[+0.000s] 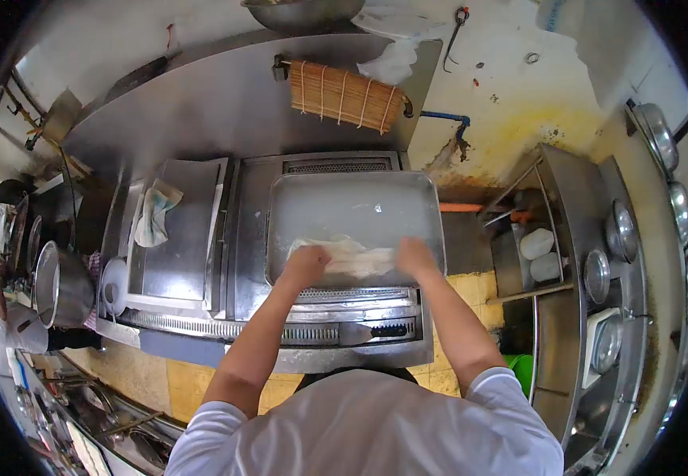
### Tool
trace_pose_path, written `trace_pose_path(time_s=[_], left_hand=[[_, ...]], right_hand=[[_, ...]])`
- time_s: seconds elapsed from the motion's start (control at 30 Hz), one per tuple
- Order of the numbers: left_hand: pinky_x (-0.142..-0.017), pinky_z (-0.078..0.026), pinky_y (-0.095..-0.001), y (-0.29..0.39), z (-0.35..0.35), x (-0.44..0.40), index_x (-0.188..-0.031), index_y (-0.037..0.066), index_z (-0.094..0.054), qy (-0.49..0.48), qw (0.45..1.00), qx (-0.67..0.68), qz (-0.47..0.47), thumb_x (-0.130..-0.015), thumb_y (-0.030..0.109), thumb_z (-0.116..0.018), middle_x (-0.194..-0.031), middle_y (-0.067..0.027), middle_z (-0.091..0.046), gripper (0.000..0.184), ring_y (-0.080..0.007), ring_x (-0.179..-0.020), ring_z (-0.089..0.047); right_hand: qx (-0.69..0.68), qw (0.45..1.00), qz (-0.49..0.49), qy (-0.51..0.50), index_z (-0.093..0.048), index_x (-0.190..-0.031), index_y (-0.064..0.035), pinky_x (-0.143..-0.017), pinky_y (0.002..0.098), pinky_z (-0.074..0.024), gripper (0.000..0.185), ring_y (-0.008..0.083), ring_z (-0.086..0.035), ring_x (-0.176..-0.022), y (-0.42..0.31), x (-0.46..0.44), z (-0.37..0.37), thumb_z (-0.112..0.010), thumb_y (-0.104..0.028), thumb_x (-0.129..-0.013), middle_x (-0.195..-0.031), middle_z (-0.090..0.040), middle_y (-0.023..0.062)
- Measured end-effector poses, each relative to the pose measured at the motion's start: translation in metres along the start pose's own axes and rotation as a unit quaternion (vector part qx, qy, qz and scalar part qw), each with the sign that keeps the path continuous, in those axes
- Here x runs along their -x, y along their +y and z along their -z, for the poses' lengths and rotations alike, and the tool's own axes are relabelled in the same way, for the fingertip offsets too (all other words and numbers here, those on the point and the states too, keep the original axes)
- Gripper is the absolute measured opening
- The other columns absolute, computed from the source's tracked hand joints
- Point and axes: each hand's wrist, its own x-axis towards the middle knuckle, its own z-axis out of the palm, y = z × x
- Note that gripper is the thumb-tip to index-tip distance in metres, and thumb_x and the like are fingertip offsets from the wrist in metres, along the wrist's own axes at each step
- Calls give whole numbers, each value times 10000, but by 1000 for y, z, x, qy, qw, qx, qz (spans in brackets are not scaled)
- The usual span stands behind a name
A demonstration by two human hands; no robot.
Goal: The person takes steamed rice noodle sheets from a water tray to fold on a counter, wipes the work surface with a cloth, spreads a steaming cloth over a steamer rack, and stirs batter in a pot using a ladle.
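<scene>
A wide metal tray (352, 178) with a whitish, shiny surface inside lies on the steel counter before me. Near its front edge is a crumpled, wet-looking white sheet (356, 262); whether it is cloth or a thin dough-like layer, I cannot tell. My left hand (306, 266) is closed on the sheet's left end. At the other end my right hand (415, 259), slightly blurred, is closed with the sheet stretched toward it. In front of the tray, a flat scraper with a black handle (389, 331) rests on the slotted ledge.
A crumpled cloth (153, 216) lies on the steel cover to the left. Behind the counter hangs a rolled bamboo mat (344, 95). A metal shelf with lids (597, 275) stands at right. Far left are a large pot (62, 285) and another person (22, 321).
</scene>
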Motion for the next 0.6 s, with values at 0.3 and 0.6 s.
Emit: trace_pose_path(time_s=[0.3,0.6], left_hand=[[-809,-574,-350,101,152,5,-1043,14,-754,334,918,189,-104,-818,-76,-621,-973,-168,-764,277,-260,-880,-749],[-895,-575,-347,112,101,31,-1029,20,-768,267,942,195,-63,-713,-150,-568,-1055,-138,-774,411,-240,-989,-747]], right_hand=[[-343,930,130,32,-677,-1004,74,-836,471,-533,271,423,-688,-918,-70,20,67,-535,-137,-910,-938,-679,320],[-360,869,290,180,-691,-1058,36,-812,435,-557,243,397,-713,-951,-86,31,96,-546,-51,-883,-980,-717,262]])
